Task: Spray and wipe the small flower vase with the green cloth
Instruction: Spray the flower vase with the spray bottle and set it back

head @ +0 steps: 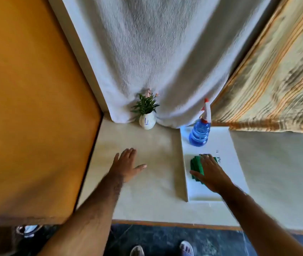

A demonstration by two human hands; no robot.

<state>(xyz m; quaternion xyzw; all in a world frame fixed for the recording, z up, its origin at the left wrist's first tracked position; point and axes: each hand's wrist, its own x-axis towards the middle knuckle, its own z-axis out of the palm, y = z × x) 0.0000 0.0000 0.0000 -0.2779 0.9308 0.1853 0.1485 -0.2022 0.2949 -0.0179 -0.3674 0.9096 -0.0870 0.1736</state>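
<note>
Inside small vase (147, 122): green plant (145, 105).

One head-worn wide-angle view looks steeply down and forward over the table (147, 200), near arm's reach

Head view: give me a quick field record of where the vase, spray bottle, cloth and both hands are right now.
vase: upright at the back of the table, against the white curtain, untouched
spray bottle: upright on the far end of the white board, untouched
green cloth: on the board, under the right hand
right hand: flat on the cloth
left hand: open, empty, over bare table
</note>
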